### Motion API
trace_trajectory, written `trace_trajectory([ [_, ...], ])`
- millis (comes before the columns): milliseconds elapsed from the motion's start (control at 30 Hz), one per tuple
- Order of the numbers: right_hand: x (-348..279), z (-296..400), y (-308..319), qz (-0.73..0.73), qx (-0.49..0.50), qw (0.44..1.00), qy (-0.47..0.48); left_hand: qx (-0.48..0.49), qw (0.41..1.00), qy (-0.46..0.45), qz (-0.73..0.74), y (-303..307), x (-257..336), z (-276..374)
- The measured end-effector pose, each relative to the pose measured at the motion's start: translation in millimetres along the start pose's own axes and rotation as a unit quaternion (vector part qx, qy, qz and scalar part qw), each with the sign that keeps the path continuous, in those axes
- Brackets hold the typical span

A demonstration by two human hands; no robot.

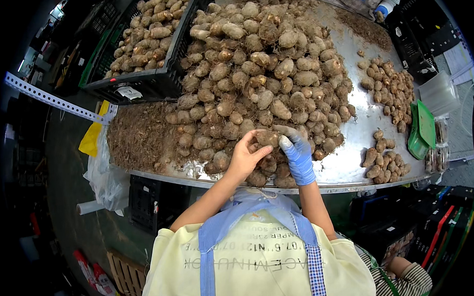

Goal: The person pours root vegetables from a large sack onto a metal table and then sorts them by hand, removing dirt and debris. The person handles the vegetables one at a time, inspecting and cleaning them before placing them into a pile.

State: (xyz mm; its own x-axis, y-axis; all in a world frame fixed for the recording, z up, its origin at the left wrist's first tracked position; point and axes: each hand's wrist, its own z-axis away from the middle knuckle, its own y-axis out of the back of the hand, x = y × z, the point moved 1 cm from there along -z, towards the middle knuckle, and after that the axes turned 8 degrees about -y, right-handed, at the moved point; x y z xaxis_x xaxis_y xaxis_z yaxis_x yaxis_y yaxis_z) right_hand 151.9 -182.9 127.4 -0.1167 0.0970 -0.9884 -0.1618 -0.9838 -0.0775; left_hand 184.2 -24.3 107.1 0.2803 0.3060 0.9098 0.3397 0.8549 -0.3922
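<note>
A brown, hairy taro corm (268, 138) is held between both hands above the near edge of a big taro heap (266, 80). My left hand (245, 154) is bare, its thumb in front of the corm and its fingers curled around the left side. On my right hand (298, 155) is a blue glove with dirty, greyish fingertips; its thumb and fingers close on the corm's right end. Directly below the hands, several more taro corms (257, 178) lie at the rim of the metal table (339, 173). The fingers hide part of the held corm.
A black plastic crate (140, 83) filled with taro stands at the back left. Root fibres (138, 135) cover the table's left end. Smaller taro piles (391, 84) and a green plastic basket (421, 130) sit at right. A blue-gloved co-worker (367, 0) is across the table.
</note>
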Motion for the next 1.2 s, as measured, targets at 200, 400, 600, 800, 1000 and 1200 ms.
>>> trace_trajectory([
  [200, -7.8, -4.4, -10.8, 0.166, -0.005, 0.979, 0.122, -0.015, 0.992, -0.055, -0.113, 8.4, 4.0, 6.5],
  [400, 4.7, -18.8, 8.0, 0.102, 0.091, 0.99, -0.018, -0.048, 0.995, -0.035, -0.081, 6.6, 19.6, 7.9],
  [600, -4.3, -10.0, -2.0, 0.135, 0.012, 0.985, 0.109, -0.042, 0.993, -0.068, -0.085, 15.4, 20.1, 2.0],
  [800, 7.5, -12.7, 4.0, 0.152, -0.005, 0.988, 0.027, 0.016, 0.999, 0.005, -0.029, 22.0, 9.8, 1.5],
  [1000, 20.3, -22.5, 8.4, 0.162, 0.105, 0.981, -0.008, -0.026, 0.992, 0.034, 0.118, 17.7, 12.1, 0.7],
  [1200, -1.7, -8.2, -4.5, 0.322, 0.03, 0.937, 0.129, -0.045, 0.998, 0.025, -0.026, 13.1, 17.9, 2.6],
])
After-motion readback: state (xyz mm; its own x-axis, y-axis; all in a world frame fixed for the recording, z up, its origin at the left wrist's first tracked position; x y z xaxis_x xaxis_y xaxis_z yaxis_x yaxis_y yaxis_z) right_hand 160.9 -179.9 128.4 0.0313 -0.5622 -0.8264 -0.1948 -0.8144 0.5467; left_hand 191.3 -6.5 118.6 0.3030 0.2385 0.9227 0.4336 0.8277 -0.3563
